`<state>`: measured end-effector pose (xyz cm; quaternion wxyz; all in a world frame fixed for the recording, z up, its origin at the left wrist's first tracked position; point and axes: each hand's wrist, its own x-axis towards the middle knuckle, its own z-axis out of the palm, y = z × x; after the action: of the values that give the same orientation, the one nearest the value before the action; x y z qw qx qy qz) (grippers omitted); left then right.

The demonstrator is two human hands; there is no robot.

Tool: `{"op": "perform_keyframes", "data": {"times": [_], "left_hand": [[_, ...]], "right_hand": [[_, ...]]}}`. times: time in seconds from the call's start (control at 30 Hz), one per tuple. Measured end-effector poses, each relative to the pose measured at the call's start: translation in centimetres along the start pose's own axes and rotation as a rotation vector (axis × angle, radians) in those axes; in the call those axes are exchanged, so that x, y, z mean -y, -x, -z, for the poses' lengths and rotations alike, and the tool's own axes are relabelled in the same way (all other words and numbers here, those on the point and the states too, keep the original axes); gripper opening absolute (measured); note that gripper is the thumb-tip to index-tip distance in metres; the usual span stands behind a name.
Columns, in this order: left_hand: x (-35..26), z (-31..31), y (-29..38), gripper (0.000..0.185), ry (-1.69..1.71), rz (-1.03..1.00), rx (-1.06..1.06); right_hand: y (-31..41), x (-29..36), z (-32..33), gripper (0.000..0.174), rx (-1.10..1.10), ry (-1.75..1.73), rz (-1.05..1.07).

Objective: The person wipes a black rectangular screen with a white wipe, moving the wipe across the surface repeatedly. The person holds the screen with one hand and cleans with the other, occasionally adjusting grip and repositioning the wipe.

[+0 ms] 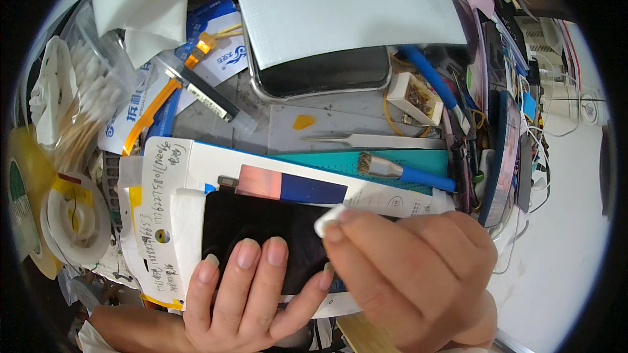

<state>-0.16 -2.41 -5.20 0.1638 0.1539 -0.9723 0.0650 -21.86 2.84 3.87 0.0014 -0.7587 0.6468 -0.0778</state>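
Observation:
A dark, flat glass panel, like a phone screen (255,220), lies on a white cardboard package (216,157) bearing print and handwriting. The spread fingers of my left hand (250,294) rest on this panel, with the thumb at its lower edge. Above the panel's right part, my right hand (417,269) pinches a small white pad (327,220) between thumb and index finger; whether the pad touches the glass is hard to tell. Part of the panel's right side is hidden by my right hand.
Beyond the package lie a blue-handled brush (407,171), metal tweezers (382,140) and a phone (324,76) partly under a white sheet (343,5). Cotton swabs (93,93) and tape rolls (76,218) stand left. Tools and upright folders crowd the right, beside a small white box (407,93).

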Motion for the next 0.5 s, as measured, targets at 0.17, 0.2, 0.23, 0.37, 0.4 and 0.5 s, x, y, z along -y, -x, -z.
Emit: {"op": "perform_keyframes", "data": {"times": [0.17,0.2,0.23,0.37,0.4,0.5], "left_hand": [[0.2,0.59,0.19,0.048,0.049,-0.026,0.085],[0.02,0.64,0.15,0.049,0.064,0.002,0.088],[0.06,0.65,0.16,0.05,0.053,-0.004,0.08],[0.2,0.43,0.11,0.052,0.036,-0.014,0.047],[0.2,0.36,0.12,0.053,0.043,-0.002,0.04],[-0.02,0.41,0.24,0.051,0.053,-0.002,0.051]], "right_hand": [[0.68,-0.41,0.26,0.027,0.05,0.081,-0.032],[0.79,-0.37,0.24,0.027,0.088,0.1,-0.051],[0.87,-0.45,0.37,0.027,0.122,0.118,-0.078],[0.98,-0.38,0.25,0.023,0.033,-0.051,-0.069],[0.99,-0.49,0.22,0.024,0.019,-0.048,-0.062],[1.05,-0.51,0.13,0.025,0.05,-0.001,-0.042]]}}
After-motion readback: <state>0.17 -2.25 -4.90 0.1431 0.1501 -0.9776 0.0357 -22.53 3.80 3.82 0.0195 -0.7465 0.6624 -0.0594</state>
